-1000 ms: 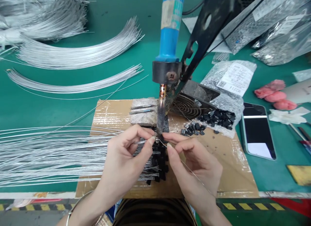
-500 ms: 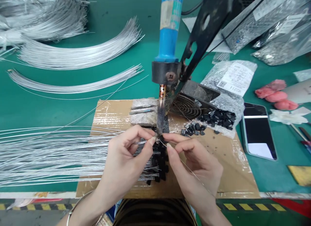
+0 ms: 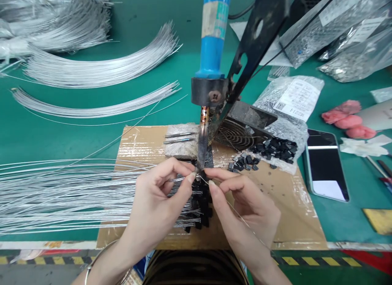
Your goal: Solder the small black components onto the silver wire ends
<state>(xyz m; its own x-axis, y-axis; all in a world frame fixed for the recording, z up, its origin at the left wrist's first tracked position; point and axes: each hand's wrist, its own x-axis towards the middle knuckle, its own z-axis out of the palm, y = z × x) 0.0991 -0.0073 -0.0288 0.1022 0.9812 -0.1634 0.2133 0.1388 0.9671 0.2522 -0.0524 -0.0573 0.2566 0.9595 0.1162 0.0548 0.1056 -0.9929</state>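
Note:
A blue-handled soldering iron (image 3: 211, 52) is clamped upright, its dark tip pointing down between both hands. Thumb and index finger of my left hand (image 3: 165, 195) are pinched together beside the tip, on what looks like the end of a thin wire; the fingertips mostly hide it. My right hand (image 3: 248, 207) holds a strand of solder wire (image 3: 241, 217) between thumb and fingers. Its end reaches the spot below the iron tip, and the rest trails over the palm. Beneath the hands lie silver-grey wires (image 3: 76, 195) with black pieces (image 3: 203, 211) at their right ends.
A cardboard sheet (image 3: 294, 219) covers the bench front. Behind my right hand are small black parts (image 3: 275, 150), a round fan grille (image 3: 234, 134) and the black iron stand (image 3: 260, 36). A phone (image 3: 326, 164) lies right. Wire bundles (image 3: 101, 70) lie back left.
Almost nothing differs. Both hands keep their pinch at the iron tip, and the right fingers have shifted very slightly left.

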